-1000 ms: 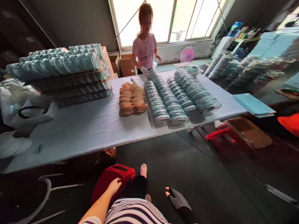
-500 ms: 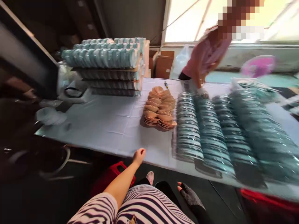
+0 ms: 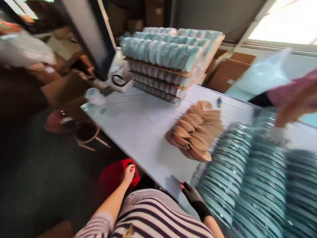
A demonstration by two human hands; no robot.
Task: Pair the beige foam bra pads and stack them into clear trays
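My left hand (image 3: pixel 130 172) is bare, with its fingers curled in and nothing visible in them. It hangs over or beside a red plastic stool (image 3: pixel 112 175); whether they touch I cannot tell. My right hand (image 3: pixel 190 193) wears a dark fingerless glove, and its bare fingertips reach forward, holding nothing. It is over the table's near edge, close to long rows of shiny teal plastic-covered rounds (image 3: pixel 225 172). Beyond it on the white table (image 3: pixel 146 129) lie nested stacks of tan moulded cups (image 3: pixel 195 130) in two joined rows.
A tiered stack of wrapped teal-and-white rounds (image 3: pixel 160 54) stands at the back. Across the table, a co-worker's blurred arm (image 3: pixel 294 99) reaches over the teal rows. A white container (image 3: pixel 94 96) sits at the left corner. Cardboard boxes (image 3: pixel 228 74) stand behind.
The view has swung left and moved closer to the table. My left hand has gone from the table edge to the red stool, and my right hand has risen to the table edge.
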